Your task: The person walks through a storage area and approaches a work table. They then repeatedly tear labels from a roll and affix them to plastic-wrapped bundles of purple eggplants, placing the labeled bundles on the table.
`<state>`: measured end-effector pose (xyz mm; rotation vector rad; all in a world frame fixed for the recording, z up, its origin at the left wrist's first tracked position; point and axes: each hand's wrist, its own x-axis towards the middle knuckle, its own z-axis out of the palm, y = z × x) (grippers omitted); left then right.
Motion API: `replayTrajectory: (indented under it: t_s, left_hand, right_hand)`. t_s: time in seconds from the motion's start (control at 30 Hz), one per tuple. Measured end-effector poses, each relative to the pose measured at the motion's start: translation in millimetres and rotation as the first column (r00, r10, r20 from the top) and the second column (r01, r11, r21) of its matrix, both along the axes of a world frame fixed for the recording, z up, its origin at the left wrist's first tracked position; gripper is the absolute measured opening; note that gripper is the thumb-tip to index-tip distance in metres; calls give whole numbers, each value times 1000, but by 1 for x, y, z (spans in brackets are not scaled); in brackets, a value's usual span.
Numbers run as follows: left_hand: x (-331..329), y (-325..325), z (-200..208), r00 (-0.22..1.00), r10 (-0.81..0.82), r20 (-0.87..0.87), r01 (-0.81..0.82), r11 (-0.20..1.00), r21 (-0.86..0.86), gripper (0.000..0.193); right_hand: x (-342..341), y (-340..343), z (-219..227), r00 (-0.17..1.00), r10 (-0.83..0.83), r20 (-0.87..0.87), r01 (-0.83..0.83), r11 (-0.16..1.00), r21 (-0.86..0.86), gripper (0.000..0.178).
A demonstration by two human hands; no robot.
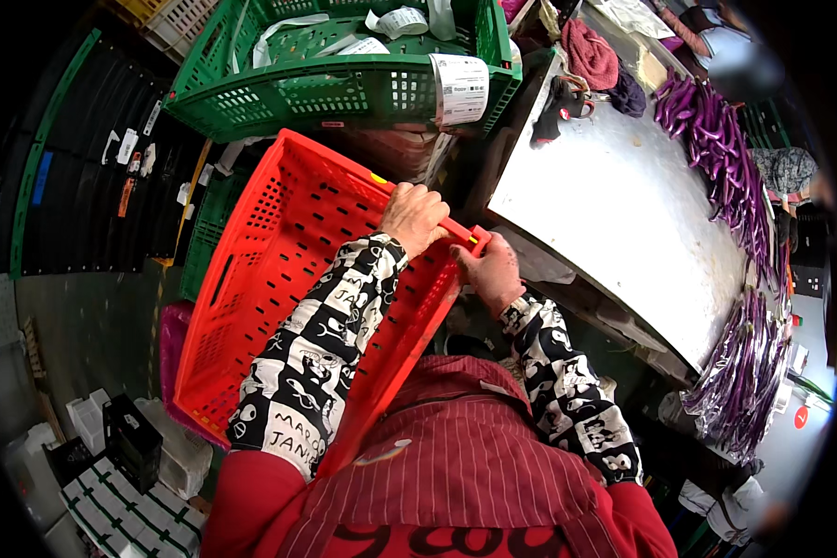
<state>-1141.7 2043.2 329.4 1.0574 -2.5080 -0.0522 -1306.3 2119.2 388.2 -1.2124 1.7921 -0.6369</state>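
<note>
In the head view, both hands grip the near right rim of a red slatted plastic crate (279, 279), which is tilted and held in front of the body, left of the surface: the left hand (413, 216) is closed over the top edge, and the right hand (491, 272) pinches the corner just beside it. The surface (623, 214), a bare metal sheet, runs along the right side; long purple aubergines (716, 139) lie in a row along its far right edge and more (744, 363) are heaped at its near right corner. At its far left corner sit a dark glove (553, 107) and a bundled pink cloth (591, 54). Beyond the red crate stands a green crate (344, 88) with a white paper label hanging on its rim. Flat black crates (93, 158) are stacked on the left, and white and black boxes (112, 465) stand on the grey floor at lower left.
</note>
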Motion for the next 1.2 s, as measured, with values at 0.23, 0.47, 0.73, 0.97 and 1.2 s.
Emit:
replayTrajectory:
  t_s: [0.23,0.47,0.73,0.97,1.2]
  left_hand:
    - [-1,-3,1,999,18,-46,-16,999,45,30]
    - [-3,-12,-9,994,20,-104,-21,1000,-11,31]
    - [0,1,4,973,82,-216,-52,988,144,49]
    - [119,131,46,581,814,-18,-804,577,146,75]
    - [252,372,10,-605,787,122,-789,-571,-229,103]
  right_hand:
    - [-15,-22,-19,855,246,-457,-371,905,-207,29]
    - [-13,-30,-24,717,315,-622,-483,868,-118,23]
    - [-22,-32,-18,806,388,-446,-474,876,-95,38]
    - [-63,-41,4,910,362,-202,-368,930,7,67]
    - [25,-84,0,756,439,-486,-606,749,-266,64]
